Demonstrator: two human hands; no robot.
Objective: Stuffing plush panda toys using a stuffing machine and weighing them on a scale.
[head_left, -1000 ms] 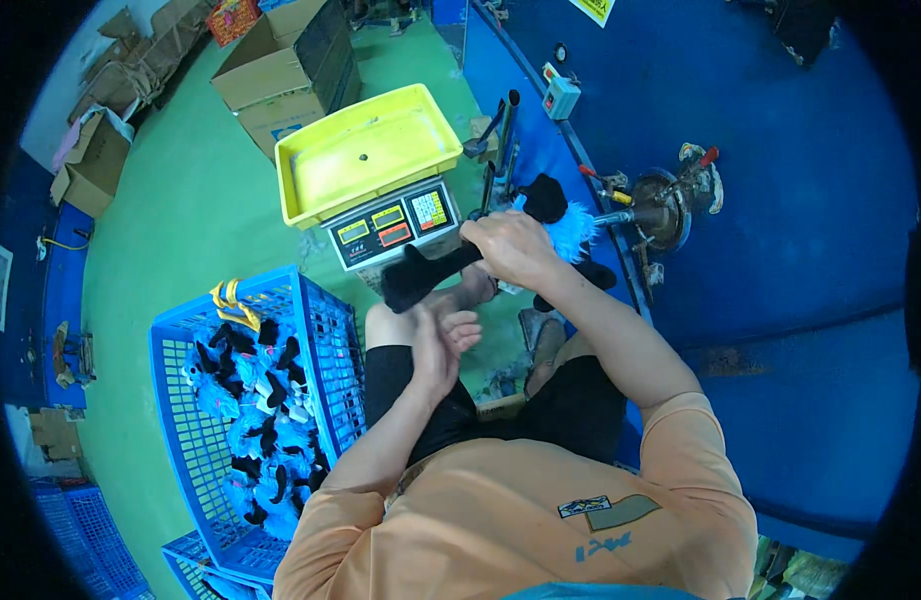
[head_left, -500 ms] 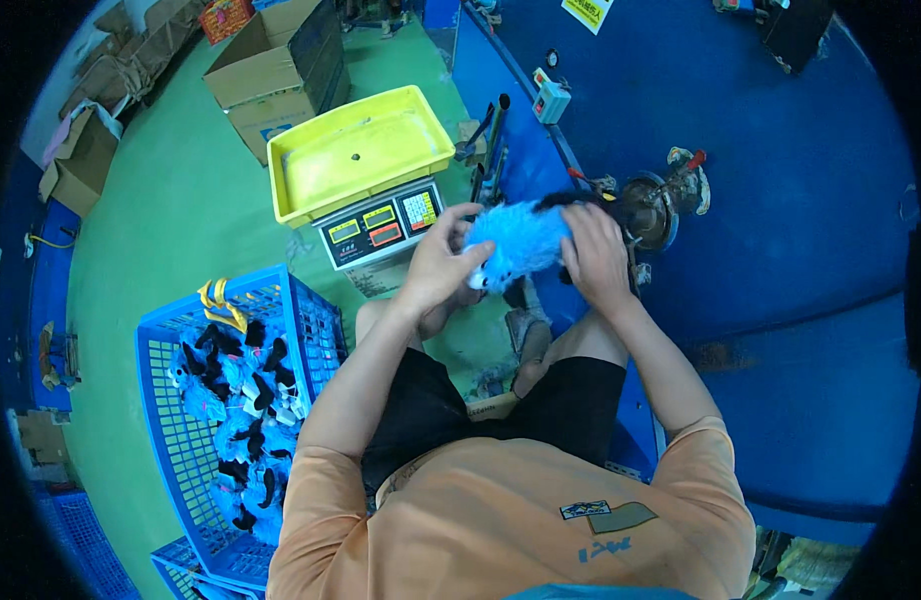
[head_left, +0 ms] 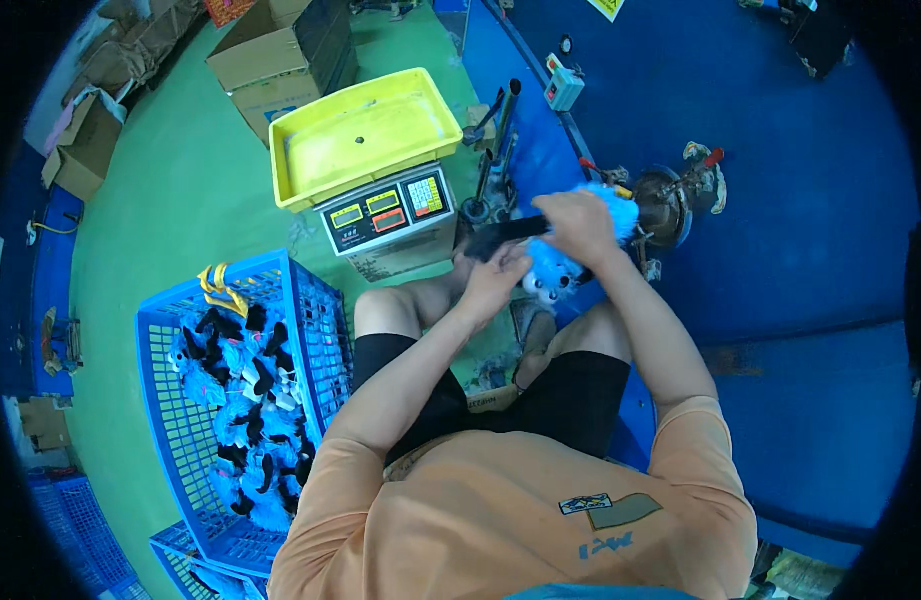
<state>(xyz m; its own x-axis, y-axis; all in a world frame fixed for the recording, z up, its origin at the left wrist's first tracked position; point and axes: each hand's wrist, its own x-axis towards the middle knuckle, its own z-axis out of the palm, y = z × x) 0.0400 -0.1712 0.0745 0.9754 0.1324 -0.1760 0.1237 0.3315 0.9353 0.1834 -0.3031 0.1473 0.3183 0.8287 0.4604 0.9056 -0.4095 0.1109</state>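
A fluffy blue plush toy with black limbs and white-rimmed eyes hangs between my hands, in front of a metal nozzle on the blue machine. My right hand is closed over the toy's body, its fingers wrapped round the fur. Close by the toy's head, my left hand has its fingers drawn together, touching the head and the lower side of a long black limb. That limb sticks out to the left and is smeared by motion. Part of the toy's fur shows between my right hand and the nozzle.
At left stands a blue plastic basket heaped with similar plush toys. A yellow tray sits on a digital scale. Behind it is an open cardboard box. A small control box is fixed to the machine.
The toy has moved right and turned, its face now pointing downward. My right hand has shifted onto its body, and my left hand has come lower and right. A black limb now sticks out left.
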